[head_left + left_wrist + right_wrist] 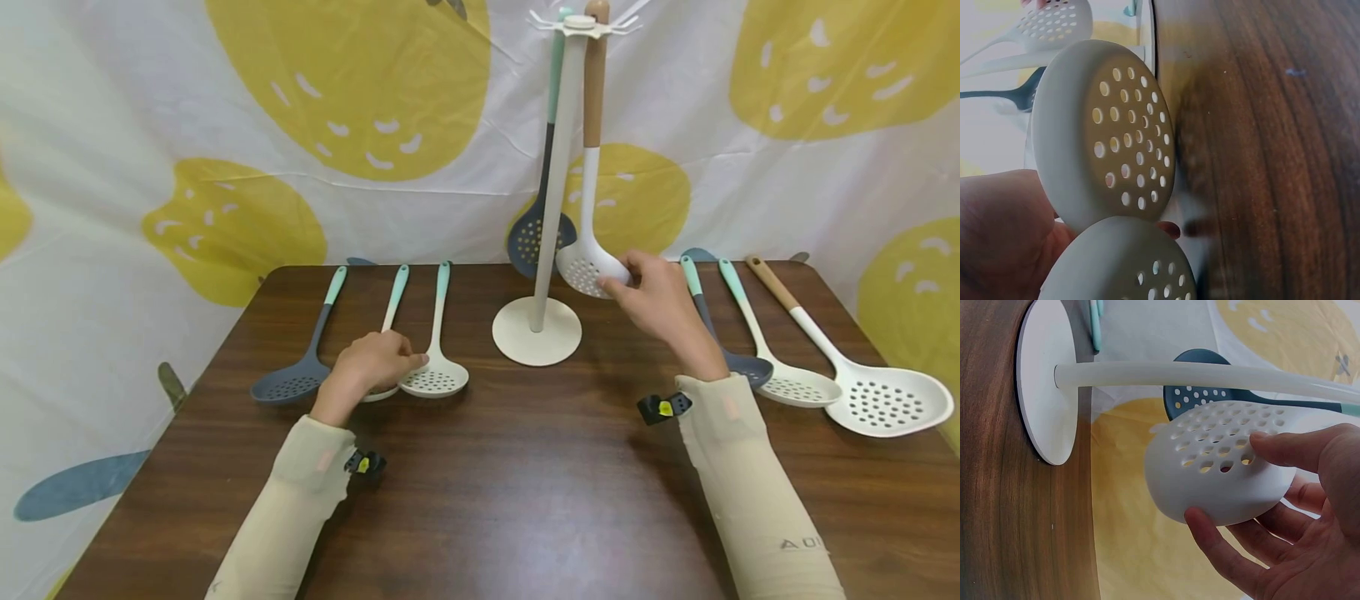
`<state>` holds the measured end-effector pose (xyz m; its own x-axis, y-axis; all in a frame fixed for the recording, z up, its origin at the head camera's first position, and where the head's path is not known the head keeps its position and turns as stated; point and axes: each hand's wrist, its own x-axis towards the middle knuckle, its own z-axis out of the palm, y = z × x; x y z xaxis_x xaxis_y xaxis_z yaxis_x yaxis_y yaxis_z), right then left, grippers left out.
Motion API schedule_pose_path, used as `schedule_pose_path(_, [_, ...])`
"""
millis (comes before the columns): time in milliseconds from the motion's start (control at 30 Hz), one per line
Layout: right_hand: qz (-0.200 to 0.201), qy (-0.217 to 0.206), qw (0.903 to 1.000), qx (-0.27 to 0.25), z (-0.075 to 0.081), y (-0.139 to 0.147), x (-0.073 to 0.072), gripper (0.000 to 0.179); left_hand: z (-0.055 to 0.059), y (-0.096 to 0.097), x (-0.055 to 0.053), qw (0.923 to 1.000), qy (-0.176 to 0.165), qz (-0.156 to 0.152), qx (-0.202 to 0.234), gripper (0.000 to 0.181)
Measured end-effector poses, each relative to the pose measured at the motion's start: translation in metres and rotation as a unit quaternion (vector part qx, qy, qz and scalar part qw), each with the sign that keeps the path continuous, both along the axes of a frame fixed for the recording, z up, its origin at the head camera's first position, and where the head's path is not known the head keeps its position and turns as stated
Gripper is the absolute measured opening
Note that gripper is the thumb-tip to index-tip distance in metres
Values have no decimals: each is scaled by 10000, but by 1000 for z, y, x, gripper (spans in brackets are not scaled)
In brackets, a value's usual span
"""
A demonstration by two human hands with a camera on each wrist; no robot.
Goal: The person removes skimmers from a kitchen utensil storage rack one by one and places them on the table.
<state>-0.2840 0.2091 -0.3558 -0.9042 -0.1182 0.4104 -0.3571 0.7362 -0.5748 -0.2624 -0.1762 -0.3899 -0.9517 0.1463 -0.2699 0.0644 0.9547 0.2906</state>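
Two hands show in my head feed. The right hand (663, 304) pinches the bowl of a white skimmer (590, 179), whose brown handle rises to the hooks of a cream stand (552, 217) on the bench (480, 475); whether it is hooked, I can't tell. A dark blue skimmer (525, 242) hangs just beside it. I have the left hand (371, 367) over one pale skimmer (389, 317), next to another pale skimmer (437, 380), both mint-handled.

On the left wrist feed, I see both pale bowls before the hand, a fingertip between them; how far those fingers close, or on what, I can't tell.

My right wrist feed shows partly open fingers holding the white bowl, one on the holes, another at the rim.
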Motion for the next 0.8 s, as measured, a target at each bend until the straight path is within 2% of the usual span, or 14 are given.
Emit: schedule_pose_path(800, [-32,-48,9999,-107,1,1,2,21,-2,-2,-2,10000,-13,-17,-5,52])
